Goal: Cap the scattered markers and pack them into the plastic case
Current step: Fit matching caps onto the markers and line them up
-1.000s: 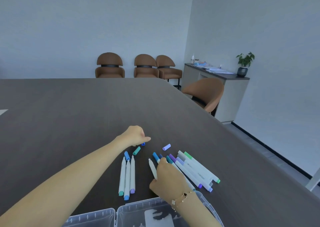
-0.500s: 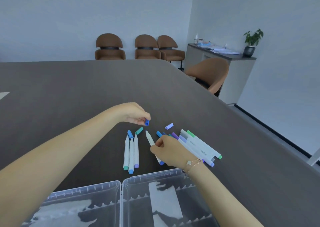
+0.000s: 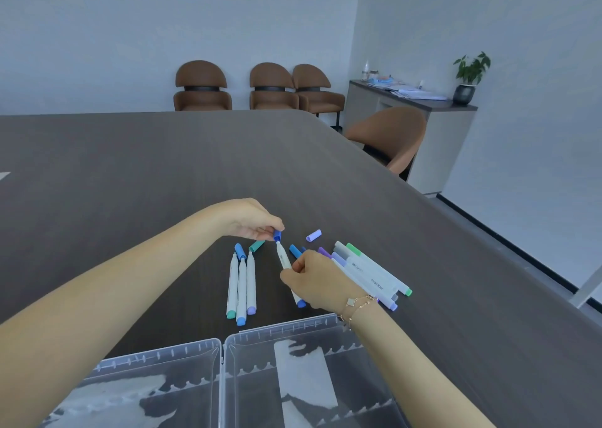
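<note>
Blue is the colour of the small cap (image 3: 277,234) that is pinched between the thumb and curled fingertips of the left hand (image 3: 252,220), just above the centre of the frame. The cap is held at the upper tip of a white marker (image 3: 284,258), and whether it is fully seated cannot be told. The marker is gripped round its middle by the curled fingers of the right hand (image 3: 317,281), and its blue lower end is seen below that hand. A thin gold bracelet (image 3: 356,305) is worn on the right wrist. Three white markers (image 3: 241,289) are laid side by side on the dark wood-grain table (image 3: 130,173) to the left of the held marker, with teal, blue and lilac ends towards the bottom of the frame. A loose blue cap (image 3: 240,251) and a loose teal cap (image 3: 256,245) are seen at their upper ends. A lilac cap (image 3: 313,235) lies apart, right of the left hand. A bundle of capped markers (image 3: 371,272) is spread right of centre, partly hidden by the right hand. The clear plastic case (image 3: 224,378) lies open across the bottom of the frame, both halves facing up. Brown chairs (image 3: 270,85) are lined against the far wall, and a potted plant (image 3: 469,75) stands on a sideboard at upper right.
</note>
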A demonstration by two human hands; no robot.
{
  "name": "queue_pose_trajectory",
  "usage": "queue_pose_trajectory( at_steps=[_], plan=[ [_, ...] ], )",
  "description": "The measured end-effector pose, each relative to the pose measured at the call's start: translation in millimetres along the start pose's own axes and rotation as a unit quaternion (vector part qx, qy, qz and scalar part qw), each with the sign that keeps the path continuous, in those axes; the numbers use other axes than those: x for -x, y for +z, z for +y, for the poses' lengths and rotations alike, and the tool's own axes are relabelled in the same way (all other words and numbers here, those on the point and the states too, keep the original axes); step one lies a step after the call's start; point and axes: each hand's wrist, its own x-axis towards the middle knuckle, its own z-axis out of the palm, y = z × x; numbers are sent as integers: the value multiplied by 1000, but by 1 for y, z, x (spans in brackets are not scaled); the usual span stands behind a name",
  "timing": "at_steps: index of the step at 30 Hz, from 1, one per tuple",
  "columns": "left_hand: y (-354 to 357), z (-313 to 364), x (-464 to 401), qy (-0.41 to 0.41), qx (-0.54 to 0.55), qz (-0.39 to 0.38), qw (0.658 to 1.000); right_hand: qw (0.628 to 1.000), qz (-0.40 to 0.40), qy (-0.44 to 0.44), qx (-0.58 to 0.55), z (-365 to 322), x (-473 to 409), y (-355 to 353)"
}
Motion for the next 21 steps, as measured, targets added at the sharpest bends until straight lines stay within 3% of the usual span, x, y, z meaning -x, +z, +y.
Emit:
queue_pose_trajectory(
  at_steps=[6, 16, 21],
  plan=[
    [4, -1, 6, 23, -29, -5, 999, 1000, 1, 2, -14, 2, -1, 0],
    [7, -2, 9, 121, -114, 61, 984, 996, 32, 9, -86, -4, -4, 4],
    [1, -1, 14, 121, -194, 35, 973, 1000, 11, 21, 6, 2, -3, -1]
  ],
)
